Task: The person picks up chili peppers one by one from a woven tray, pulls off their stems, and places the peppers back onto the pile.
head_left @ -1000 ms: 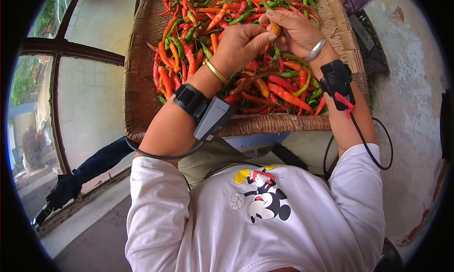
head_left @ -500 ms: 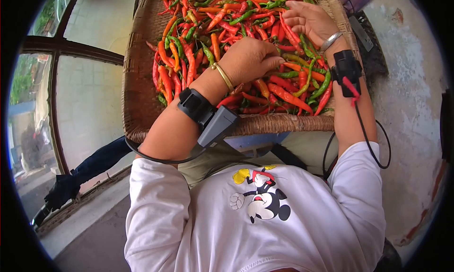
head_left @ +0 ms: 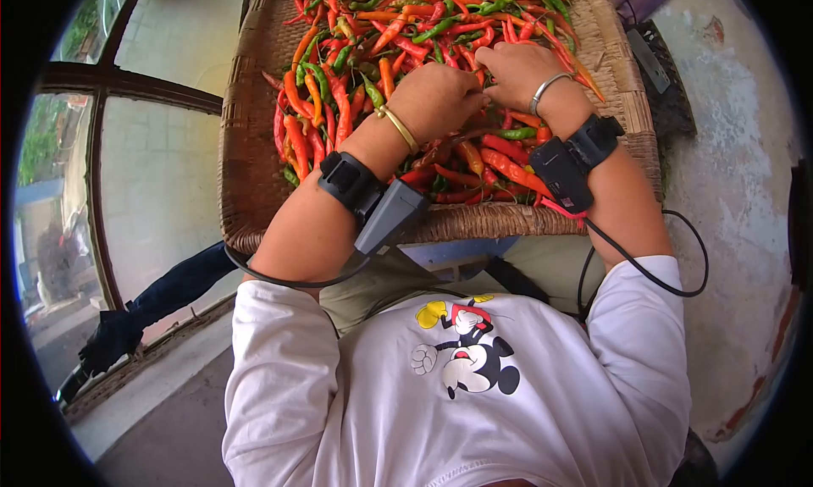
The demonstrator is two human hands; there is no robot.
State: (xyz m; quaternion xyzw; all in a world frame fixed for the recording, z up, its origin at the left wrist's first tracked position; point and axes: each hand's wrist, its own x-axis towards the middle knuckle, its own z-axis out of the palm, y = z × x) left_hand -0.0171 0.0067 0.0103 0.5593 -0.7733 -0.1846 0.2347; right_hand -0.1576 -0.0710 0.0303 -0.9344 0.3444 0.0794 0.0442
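A rectangular woven basket (head_left: 240, 148) full of red, orange and green chili peppers (head_left: 341, 118) lies in front of me. Above the peppers, my left hand (head_left: 439, 104), with a gold bangle (head_left: 400, 131), is curled closed with its back toward me. My right hand (head_left: 523, 74), wearing a silver bracelet (head_left: 548, 91), is closed too, its fingertips meeting those of the left. Whatever the fingers pinch is hidden behind them. A long orange-red chili (head_left: 584, 68) lies just beyond the right hand, near the bare right side of the basket.
Black straps with small devices sit on both wrists, and a cable (head_left: 635, 254) loops from the right one. To the left is a framed window (head_left: 165, 174) with a dark folded umbrella-like object (head_left: 182, 288) below it. A worn wall or floor surface (head_left: 728, 190) extends on the right.
My right hand has swung left and down from the basket's right side to meet the left hand, its fingers closing. The left hand has barely moved.
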